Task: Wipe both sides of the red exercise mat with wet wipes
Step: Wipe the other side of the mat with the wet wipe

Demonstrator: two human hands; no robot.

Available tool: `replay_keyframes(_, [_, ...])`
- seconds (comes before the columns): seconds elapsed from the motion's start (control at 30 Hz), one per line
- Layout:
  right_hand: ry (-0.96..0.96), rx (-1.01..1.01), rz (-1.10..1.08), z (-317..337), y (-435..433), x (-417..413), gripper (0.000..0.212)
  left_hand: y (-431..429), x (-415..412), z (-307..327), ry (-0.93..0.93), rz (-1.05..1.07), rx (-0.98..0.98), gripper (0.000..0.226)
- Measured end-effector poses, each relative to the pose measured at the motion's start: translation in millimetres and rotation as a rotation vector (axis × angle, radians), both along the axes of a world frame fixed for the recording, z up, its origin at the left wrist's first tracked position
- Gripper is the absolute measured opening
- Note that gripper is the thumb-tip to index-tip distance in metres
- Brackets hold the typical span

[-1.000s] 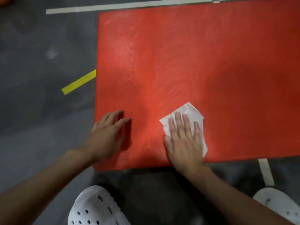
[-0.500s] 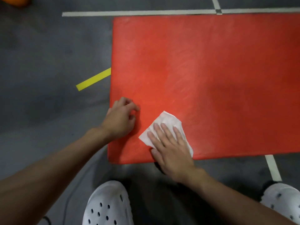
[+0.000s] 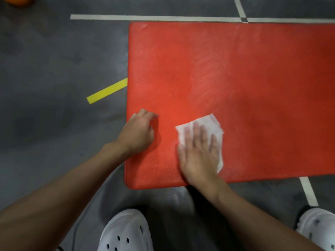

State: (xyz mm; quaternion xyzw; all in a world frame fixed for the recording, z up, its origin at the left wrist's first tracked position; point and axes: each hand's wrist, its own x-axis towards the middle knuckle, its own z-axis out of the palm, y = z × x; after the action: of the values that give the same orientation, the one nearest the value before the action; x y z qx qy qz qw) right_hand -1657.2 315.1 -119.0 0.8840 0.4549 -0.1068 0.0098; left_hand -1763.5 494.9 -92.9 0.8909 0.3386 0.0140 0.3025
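Dark grey floor [image 3: 54, 51] with tape markings

White tape lines [image 3: 163, 17] cross it; a yellow tape strip [image 3: 107, 93] lies aslant; two white perforated clogs [image 3: 126, 232] stand at the near edge; an orange object [image 3: 20, 0] sits far left.

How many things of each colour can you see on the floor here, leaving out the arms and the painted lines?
Red: 1, the exercise mat
White: 3, the wet wipe and two shoes
Yellow: 1, the tape strip
Orange: 1, an object cut off at the top left corner
Total: 6
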Motion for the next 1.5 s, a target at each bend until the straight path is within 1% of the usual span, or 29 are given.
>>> replay_keyframes(0.07, [0.043,0.009,0.29,1,1,-26,0.059,4,5,1,0.01,0.001,-0.019,0.054])
replay_keyframes(0.1, [0.05,0.007,0.43,2,-1,-21,0.057,6,7,2,0.014,-0.002,-0.028,0.055])
replay_keyframes(0.13, [0.048,-0.018,0.494,3,0,-6,0.056,9,7,2,0.018,-0.004,-0.039,0.055])
replay_keyframes(0.17, [0.033,-0.033,0.476,3,3,12,0.056,9,6,2,0.023,-0.005,-0.047,0.055])
replay_keyframes(0.27, [0.001,-0.029,0.07,0,24,34,0.059,10,6,-2,0.035,-0.004,-0.044,0.054])
replay_keyframes(0.3, [0.002,-0.026,0.022,-2,31,23,0.059,10,8,-2,0.037,0.002,-0.041,0.052])
replay_keyframes(0.33, [0.016,-0.013,0.064,-4,35,9,0.059,12,10,-2,0.038,0.015,-0.041,0.049])
replay_keyframes(0.4, [0.062,-0.003,0.308,-1,32,-7,0.056,16,15,1,0.034,0.032,-0.029,0.039])
replay_keyframes(0.47, [0.052,-0.043,0.465,2,31,20,0.055,19,16,3,-0.004,0.042,0.032,0.032])
replay_keyframes(0.5, [0.028,-0.065,0.434,2,35,39,0.057,19,15,3,-0.02,0.045,0.086,0.028])
replay_keyframes(0.57, [-0.008,-0.06,0.163,2,47,58,0.059,21,13,2,0.017,0.018,0.179,0.021])
replay_keyframes(0.6, [-0.027,-0.054,0.059,0,56,51,0.059,24,14,1,0.043,-0.003,0.214,0.022])
replay_keyframes(0.63, [-0.03,-0.044,0.03,-2,62,37,0.059,27,17,1,0.056,-0.014,0.237,0.026])
replay_keyframes(0.67, [-0.01,-0.025,0.089,-3,64,20,0.059,31,19,1,0.058,-0.011,0.245,0.032])
replay_keyframes(0.73, [0.037,-0.013,0.334,-3,60,5,0.057,39,26,3,0.061,-0.009,0.237,0.042])
replay_keyframes(0.8, [0.028,-0.058,0.453,-1,59,37,0.057,43,26,3,0.087,-0.034,0.24,0.046])
replay_keyframes(0.83, [0.003,-0.07,0.386,-1,64,57,0.057,44,26,3,0.091,-0.041,0.24,0.047])
replay_keyframes(0.93, [0.007,-0.044,-0.005,-3,83,77,0.058,45,26,1,0.08,-0.047,0.234,0.048])
replay_keyframes(0.97, [0.01,-0.023,-0.015,-5,88,64,0.059,46,28,1,0.076,-0.036,0.23,0.047])
replay_keyframes(1.07, [0.023,-0.017,0.309,-5,81,38,0.06,50,34,1,0.046,0.023,0.197,0.042])
replay_keyframes(1.13, [0.027,-0.05,0.442,-1,79,68,0.056,52,36,0,0.041,0.042,0.173,0.039])
replay_keyframes(1.17, [0.015,-0.069,0.389,0,84,86,0.056,53,36,-1,0.042,0.042,0.167,0.039])
replay_keyframes(1.2, [0.023,-0.073,0.25,1,90,98,0.056,54,35,-2,0.04,0.04,0.167,0.04])
replay_keyframes(1.27, [0.0,-0.061,0.023,-2,105,88,0.057,56,36,-4,0.033,0.041,0.172,0.042])
replay_keyframes(1.3, [-0.033,-0.033,0.044,-5,110,70,0.057,58,38,-4,0.032,0.047,0.168,0.044])
replay_keyframes(1.37, [-0.01,0.01,0.286,-6,107,36,0.058,62,42,-3,0.046,0.063,0.139,0.05])
replay_keyframes(1.43, [0.038,-0.002,0.483,-1,102,52,0.056,66,45,-2,0.077,0.059,0.115,0.056])
replay_keyframes(1.47, [0.015,-0.015,0.48,-2,106,73,0.057,67,46,-3,0.099,0.05,0.115,0.057])
replay_keyframes(1.5, [-0.001,-0.031,0.382,-2,112,93,0.057,69,46,-3,0.125,0.033,0.123,0.057])
